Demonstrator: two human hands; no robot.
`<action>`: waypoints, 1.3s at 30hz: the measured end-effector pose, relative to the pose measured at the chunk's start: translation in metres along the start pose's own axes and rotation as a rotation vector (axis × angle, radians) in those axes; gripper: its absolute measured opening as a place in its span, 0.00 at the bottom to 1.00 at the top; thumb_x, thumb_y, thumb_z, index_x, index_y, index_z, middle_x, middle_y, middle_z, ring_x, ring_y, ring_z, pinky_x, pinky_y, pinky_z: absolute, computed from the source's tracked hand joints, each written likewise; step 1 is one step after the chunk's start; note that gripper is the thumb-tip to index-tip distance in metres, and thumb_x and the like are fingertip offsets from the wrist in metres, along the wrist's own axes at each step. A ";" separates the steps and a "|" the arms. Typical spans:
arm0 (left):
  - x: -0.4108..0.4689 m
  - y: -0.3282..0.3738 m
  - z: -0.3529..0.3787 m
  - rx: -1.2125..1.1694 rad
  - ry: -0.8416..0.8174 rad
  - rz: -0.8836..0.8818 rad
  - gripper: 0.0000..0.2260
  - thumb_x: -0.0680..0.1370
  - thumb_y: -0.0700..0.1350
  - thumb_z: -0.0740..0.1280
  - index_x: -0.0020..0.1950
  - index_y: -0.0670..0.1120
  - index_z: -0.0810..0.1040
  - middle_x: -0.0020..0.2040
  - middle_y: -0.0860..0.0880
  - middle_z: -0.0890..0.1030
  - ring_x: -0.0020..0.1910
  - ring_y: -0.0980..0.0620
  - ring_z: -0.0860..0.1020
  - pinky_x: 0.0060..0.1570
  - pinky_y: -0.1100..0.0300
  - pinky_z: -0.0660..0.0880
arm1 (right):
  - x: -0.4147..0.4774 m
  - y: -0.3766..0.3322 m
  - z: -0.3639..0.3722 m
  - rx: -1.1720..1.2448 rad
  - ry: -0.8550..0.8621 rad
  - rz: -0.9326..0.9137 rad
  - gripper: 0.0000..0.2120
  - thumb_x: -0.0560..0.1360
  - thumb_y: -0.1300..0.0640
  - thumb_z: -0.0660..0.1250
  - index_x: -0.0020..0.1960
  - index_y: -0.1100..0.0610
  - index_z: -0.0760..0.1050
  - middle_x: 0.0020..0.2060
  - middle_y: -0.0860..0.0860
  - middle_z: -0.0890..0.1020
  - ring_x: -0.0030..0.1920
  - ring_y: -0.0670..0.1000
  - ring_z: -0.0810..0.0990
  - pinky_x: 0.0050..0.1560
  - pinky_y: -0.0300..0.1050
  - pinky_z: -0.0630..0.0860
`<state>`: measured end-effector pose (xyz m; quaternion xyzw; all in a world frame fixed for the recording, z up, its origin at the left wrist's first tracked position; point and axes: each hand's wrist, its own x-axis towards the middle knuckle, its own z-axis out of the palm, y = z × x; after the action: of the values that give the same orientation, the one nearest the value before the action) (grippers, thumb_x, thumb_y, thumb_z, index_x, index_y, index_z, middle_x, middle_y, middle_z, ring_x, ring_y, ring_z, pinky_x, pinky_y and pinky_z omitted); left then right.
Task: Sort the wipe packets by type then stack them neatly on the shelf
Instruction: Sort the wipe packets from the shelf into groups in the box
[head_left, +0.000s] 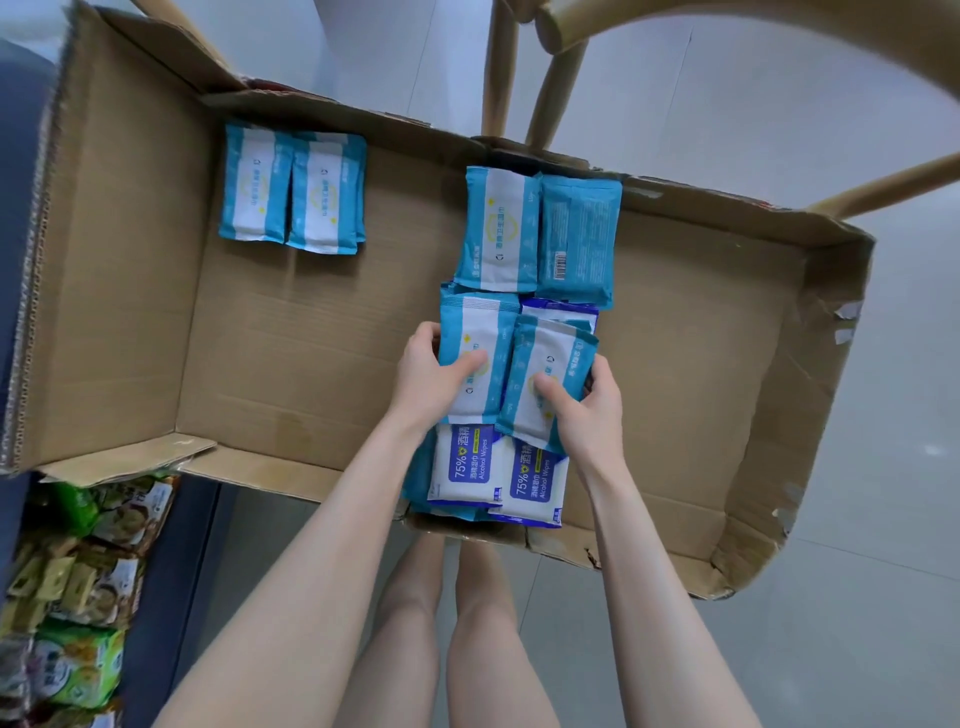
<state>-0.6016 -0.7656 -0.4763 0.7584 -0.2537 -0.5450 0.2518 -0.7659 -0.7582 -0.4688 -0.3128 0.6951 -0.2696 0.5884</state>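
Inside a large open cardboard box (291, 332) lie wipe packets of two kinds. Two light-blue packets (291, 192) sit side by side at the far left. In the middle is a mixed pile: two more light-blue packets (535, 234), one of them back side up, and nearest me two white-and-dark-blue alcohol wipe packets (498, 473). My left hand (431, 379) grips a light-blue packet (480, 332) on top of the pile. My right hand (587, 410) grips another light-blue packet (550, 358) beside it, tilted. A dark-blue packet (561, 309) peeks out from under it.
Wooden chair legs (550, 88) stand beyond the box on the grey floor. At the lower left a dark shelf (171, 571) holds green and brown snack packs (78, 623). The box's right half (691, 374) is bare cardboard.
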 end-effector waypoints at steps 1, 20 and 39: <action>-0.005 0.003 -0.003 -0.062 -0.009 0.012 0.12 0.73 0.41 0.72 0.53 0.45 0.71 0.49 0.49 0.79 0.48 0.51 0.78 0.49 0.54 0.77 | -0.001 -0.003 -0.001 0.005 -0.001 -0.009 0.13 0.73 0.63 0.70 0.50 0.48 0.72 0.49 0.48 0.82 0.48 0.48 0.82 0.50 0.49 0.79; 0.032 -0.010 -0.198 -0.304 0.006 0.006 0.10 0.80 0.40 0.61 0.60 0.51 0.67 0.55 0.53 0.78 0.54 0.56 0.78 0.51 0.60 0.77 | -0.007 -0.043 0.192 0.127 -0.137 0.035 0.08 0.78 0.62 0.64 0.57 0.57 0.72 0.52 0.53 0.80 0.48 0.44 0.80 0.48 0.35 0.77; 0.152 -0.078 -0.254 0.349 0.116 0.107 0.24 0.77 0.39 0.66 0.72 0.43 0.64 0.66 0.45 0.70 0.64 0.49 0.69 0.60 0.64 0.63 | 0.046 0.015 0.328 -0.498 0.125 -0.026 0.30 0.76 0.56 0.67 0.73 0.61 0.59 0.64 0.57 0.66 0.64 0.53 0.64 0.64 0.41 0.62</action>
<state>-0.3078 -0.7810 -0.5635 0.8062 -0.3694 -0.4338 0.1594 -0.4489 -0.7852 -0.5624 -0.4396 0.7712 -0.1164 0.4455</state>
